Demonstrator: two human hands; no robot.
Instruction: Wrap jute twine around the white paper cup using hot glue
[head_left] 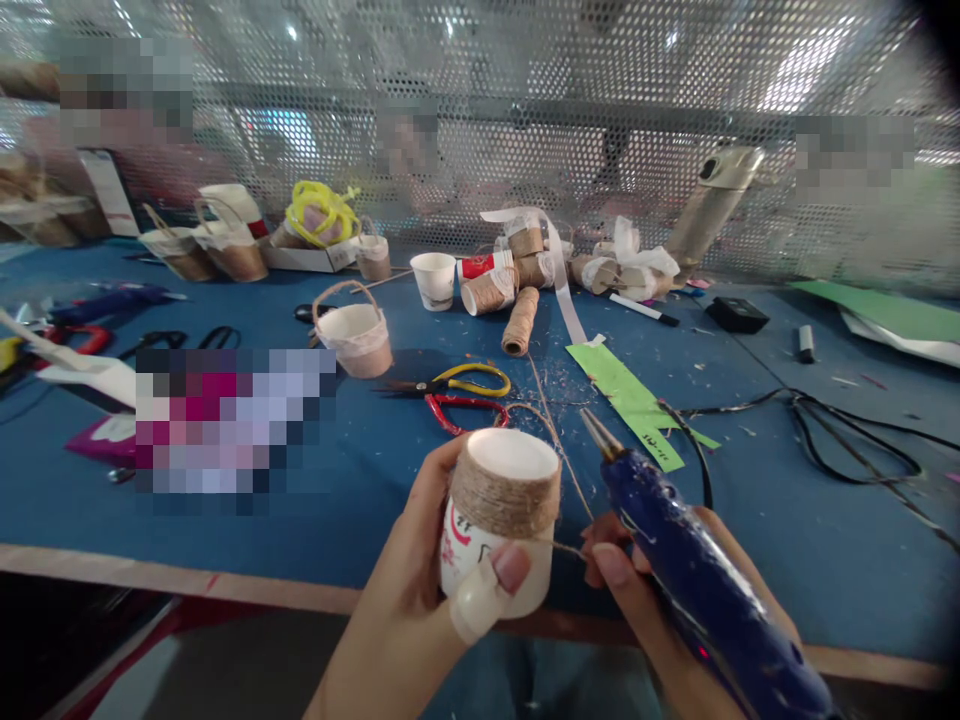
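My left hand (420, 570) is closed around a white paper cup (536, 580), its mouth tilted up; tape wraps the thumb. Brown twine (510, 495) is wound in rows round the cup's upper part, and one strand leads off to the right. In my right hand (626, 580) is a blue hot glue gun (697, 560) with a small red light, its nozzle pointing up and left, while thumb and finger pinch the strand. Beyond the cup lie scissors (469, 400) with one yellow and one red handle. The strand runs back towards a twine spool (521, 322).
A twine-covered basket (356, 340) stands left of the scissors. Wrapped cups (536, 265) are piled at the back, beside a plain paper cup (435, 282). A green paper strip (626, 405) and a black cable (817, 430) lie to the right. Perforated metal (495, 110) closes off the rear.
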